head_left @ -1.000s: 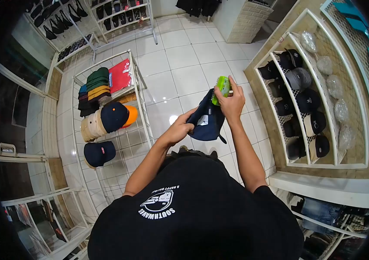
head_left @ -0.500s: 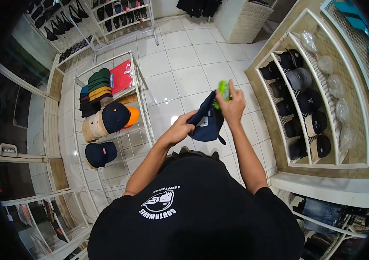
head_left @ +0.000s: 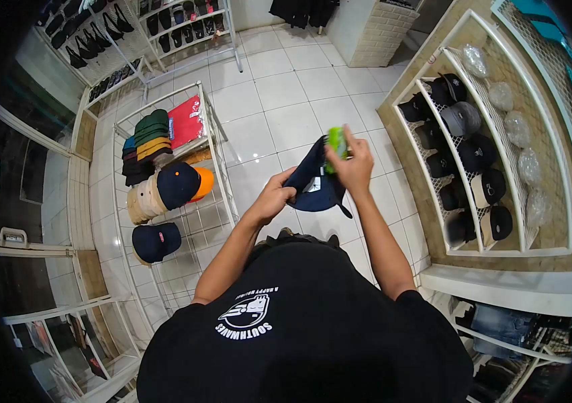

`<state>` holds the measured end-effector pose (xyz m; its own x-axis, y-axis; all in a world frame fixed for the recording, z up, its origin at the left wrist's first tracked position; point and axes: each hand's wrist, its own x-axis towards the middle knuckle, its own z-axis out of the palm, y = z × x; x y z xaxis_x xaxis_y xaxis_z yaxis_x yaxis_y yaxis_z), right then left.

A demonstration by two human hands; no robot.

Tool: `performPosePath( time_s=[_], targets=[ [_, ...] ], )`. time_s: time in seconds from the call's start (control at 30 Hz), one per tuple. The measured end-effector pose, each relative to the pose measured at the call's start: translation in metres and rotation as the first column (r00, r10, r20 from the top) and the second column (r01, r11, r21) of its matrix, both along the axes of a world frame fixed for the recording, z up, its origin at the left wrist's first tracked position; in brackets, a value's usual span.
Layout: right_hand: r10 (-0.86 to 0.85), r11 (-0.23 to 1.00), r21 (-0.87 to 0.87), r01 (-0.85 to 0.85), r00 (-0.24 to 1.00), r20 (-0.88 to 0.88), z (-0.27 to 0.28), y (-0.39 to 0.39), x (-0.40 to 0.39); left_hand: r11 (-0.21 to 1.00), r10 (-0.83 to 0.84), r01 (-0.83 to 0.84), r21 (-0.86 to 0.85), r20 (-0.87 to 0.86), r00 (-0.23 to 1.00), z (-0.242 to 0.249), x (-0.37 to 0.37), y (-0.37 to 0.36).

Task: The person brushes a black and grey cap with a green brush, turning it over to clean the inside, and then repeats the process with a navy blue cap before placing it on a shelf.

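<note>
L hand (head_left: 274,197) grips the navy cap (head_left: 311,180) at its lower edge, held mid-air above the white tile floor (head_left: 279,107), in front of the chest. R hand (head_left: 350,164) is closed round a green brush (head_left: 335,141), pressed on the cap's top edge. White wire rack (head_left: 215,144) w/ stacked caps stands to the left, wall shelf (head_left: 501,248) w/ dark caps to the right.

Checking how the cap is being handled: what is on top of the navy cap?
A green brush lies against the upper edge of the navy cap, gripped by the right hand. The left hand holds the cap's lower side. The brush's bristles are hidden.
</note>
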<state>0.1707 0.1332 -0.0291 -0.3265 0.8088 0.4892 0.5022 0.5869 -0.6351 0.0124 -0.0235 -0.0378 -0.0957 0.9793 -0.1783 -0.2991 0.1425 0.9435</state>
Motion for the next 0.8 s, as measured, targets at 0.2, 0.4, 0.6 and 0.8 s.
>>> performPosePath(
  time_s=[0.2,0.4,0.6,0.8],
  targets=[
    [0.176,0.984,-0.011,-0.176,0.984,0.005,0.003,-0.019,-0.001,1.000,0.031,-0.031,0.003,0.056,0.998,-0.006,-0.002,0.000],
    [-0.091,0.946,-0.324,-0.017,0.945,-0.315,-0.011,0.033,0.037,0.943,0.331,-0.314,-0.111,0.416,0.847,-0.024,-0.018,0.001],
    [-0.078,0.434,-0.643,-0.631,0.684,-0.725,-0.018,0.008,0.059,0.948,0.311,-0.306,-0.093,0.488,0.816,-0.030,-0.024,-0.005],
    [-0.029,0.382,-0.664,-0.643,0.710,-0.704,-0.014,0.021,0.061,0.978,0.207,-0.208,-0.003,0.103,0.973,-0.035,-0.030,-0.001]
  ],
)
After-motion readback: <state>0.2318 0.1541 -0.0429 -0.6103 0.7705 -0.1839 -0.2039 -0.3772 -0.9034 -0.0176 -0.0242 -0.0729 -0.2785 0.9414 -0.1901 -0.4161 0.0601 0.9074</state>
